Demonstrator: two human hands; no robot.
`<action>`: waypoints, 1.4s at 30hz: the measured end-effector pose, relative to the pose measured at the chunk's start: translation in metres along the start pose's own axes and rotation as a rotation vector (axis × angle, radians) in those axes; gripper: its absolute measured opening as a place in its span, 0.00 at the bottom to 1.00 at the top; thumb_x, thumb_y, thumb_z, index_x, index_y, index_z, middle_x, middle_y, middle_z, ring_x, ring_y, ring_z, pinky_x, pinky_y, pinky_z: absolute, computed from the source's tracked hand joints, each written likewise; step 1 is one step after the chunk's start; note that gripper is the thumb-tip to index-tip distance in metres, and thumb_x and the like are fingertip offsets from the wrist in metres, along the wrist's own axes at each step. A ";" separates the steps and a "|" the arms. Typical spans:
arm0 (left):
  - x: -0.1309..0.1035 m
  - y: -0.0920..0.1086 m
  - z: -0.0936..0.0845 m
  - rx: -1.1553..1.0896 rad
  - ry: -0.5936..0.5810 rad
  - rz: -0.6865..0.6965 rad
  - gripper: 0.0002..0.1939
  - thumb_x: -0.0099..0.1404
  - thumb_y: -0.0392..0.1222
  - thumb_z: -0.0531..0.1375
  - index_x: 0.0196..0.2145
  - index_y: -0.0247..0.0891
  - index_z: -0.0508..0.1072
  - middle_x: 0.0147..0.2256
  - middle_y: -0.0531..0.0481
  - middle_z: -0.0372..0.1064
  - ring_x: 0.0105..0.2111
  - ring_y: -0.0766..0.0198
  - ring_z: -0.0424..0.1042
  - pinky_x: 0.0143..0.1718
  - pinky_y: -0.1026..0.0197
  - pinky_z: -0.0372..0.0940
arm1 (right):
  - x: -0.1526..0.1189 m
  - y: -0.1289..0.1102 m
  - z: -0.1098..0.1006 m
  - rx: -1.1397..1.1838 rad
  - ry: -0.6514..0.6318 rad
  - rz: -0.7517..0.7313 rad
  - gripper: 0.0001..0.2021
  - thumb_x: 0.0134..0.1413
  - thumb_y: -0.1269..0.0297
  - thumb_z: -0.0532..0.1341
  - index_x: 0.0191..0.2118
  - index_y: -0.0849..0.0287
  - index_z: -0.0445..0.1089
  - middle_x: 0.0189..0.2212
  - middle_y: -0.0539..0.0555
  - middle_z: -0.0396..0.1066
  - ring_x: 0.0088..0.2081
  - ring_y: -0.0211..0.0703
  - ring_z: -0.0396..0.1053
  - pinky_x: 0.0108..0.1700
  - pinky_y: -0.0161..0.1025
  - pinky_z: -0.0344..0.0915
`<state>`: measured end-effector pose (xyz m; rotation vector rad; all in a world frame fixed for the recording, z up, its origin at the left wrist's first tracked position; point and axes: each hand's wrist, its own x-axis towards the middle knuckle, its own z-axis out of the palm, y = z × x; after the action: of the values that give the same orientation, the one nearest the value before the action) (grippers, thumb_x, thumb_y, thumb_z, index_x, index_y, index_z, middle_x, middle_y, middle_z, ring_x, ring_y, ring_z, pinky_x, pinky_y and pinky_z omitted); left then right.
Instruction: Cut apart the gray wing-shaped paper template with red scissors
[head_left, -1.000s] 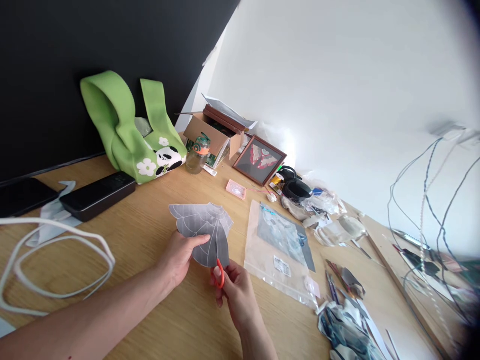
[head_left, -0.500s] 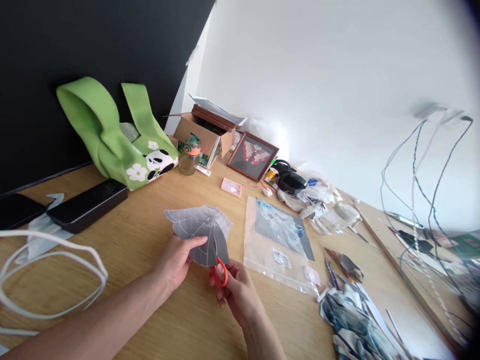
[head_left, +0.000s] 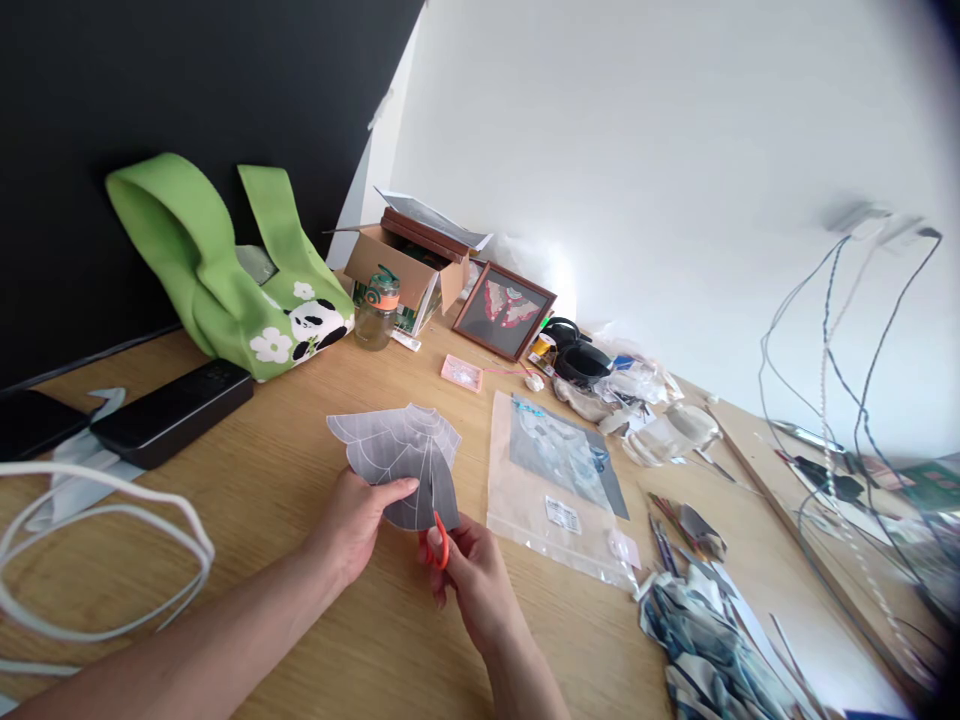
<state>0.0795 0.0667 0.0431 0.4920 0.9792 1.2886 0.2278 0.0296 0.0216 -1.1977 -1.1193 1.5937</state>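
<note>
Right grip [head_left: 472, 562] holds orange scissors [head_left: 445, 542], handles closer than half-second ago; left grip [head_left: 361, 512] pinches grey paper [head_left: 396, 452].

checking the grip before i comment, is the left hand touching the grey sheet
Touching: the head view shows the left hand with its thumb lying over the grey sheet.
</note>
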 end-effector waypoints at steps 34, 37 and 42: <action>0.002 -0.007 0.000 0.064 -0.001 0.083 0.16 0.44 0.39 0.72 0.33 0.36 0.78 0.36 0.47 0.78 0.42 0.54 0.74 0.45 0.55 0.65 | 0.003 0.001 0.000 -0.047 0.029 -0.047 0.23 0.49 0.44 0.67 0.26 0.63 0.65 0.21 0.46 0.62 0.15 0.27 0.56 0.15 0.27 0.55; 0.002 -0.007 0.000 0.061 0.000 0.082 0.15 0.44 0.39 0.72 0.32 0.36 0.78 0.36 0.47 0.78 0.43 0.54 0.74 0.46 0.55 0.65 | 0.003 0.001 0.000 -0.053 0.030 -0.048 0.23 0.49 0.44 0.66 0.26 0.63 0.64 0.20 0.45 0.61 0.15 0.26 0.56 0.15 0.27 0.54; 0.001 -0.008 0.000 0.047 0.012 0.087 0.17 0.43 0.39 0.72 0.33 0.36 0.78 0.36 0.47 0.79 0.41 0.55 0.74 0.45 0.55 0.65 | 0.003 0.001 0.000 -0.057 0.038 -0.043 0.24 0.48 0.44 0.67 0.26 0.62 0.64 0.20 0.45 0.61 0.14 0.26 0.55 0.14 0.27 0.54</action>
<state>0.0840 0.0661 0.0367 0.5689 1.0093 1.3495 0.2269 0.0319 0.0195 -1.2283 -1.1655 1.5092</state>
